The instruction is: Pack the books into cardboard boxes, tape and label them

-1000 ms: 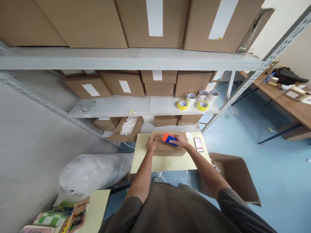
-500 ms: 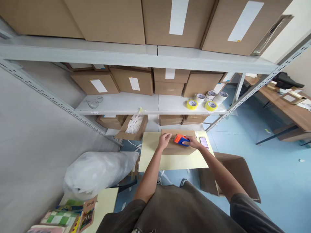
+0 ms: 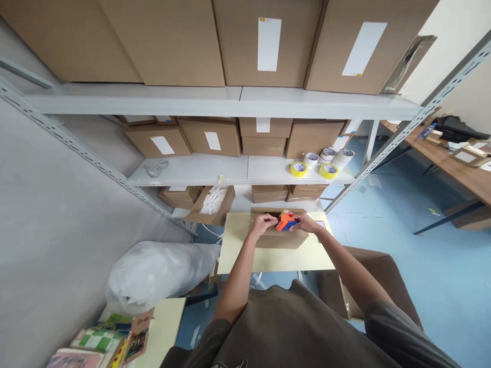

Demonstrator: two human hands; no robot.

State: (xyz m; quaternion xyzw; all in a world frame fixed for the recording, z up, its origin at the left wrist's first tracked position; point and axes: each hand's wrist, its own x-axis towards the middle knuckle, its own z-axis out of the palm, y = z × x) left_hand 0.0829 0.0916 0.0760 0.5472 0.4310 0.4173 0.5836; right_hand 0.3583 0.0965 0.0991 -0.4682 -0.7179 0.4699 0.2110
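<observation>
In my right hand [image 3: 306, 223] is an orange and blue tape dispenser [image 3: 284, 222], tilted above a cardboard box [image 3: 280, 240]. A bit of yellow-green shows at the dispenser's far side. My left hand [image 3: 264, 224] is closed in a pinch at the dispenser's left end; whatever lies between those fingertips is too small to make out. The box rests on a pale yellow table [image 3: 238, 250]. Partly behind my right wrist lies a phone [image 3: 321, 224].
Tape rolls [image 3: 329, 170] stand on the shelf [image 3: 264, 168] ahead, below large cartons [image 3: 268, 46]. An open box of white pieces [image 3: 213, 202] sits left of the table. A stuffed plastic bag [image 3: 153, 271] lies at left, an open carton [image 3: 379, 281] on the floor at right.
The tape dispenser has turned in my right hand, showing a yellow-green bit. My left hand has moved right, up to its end. The camera view has tilted slightly upward.
</observation>
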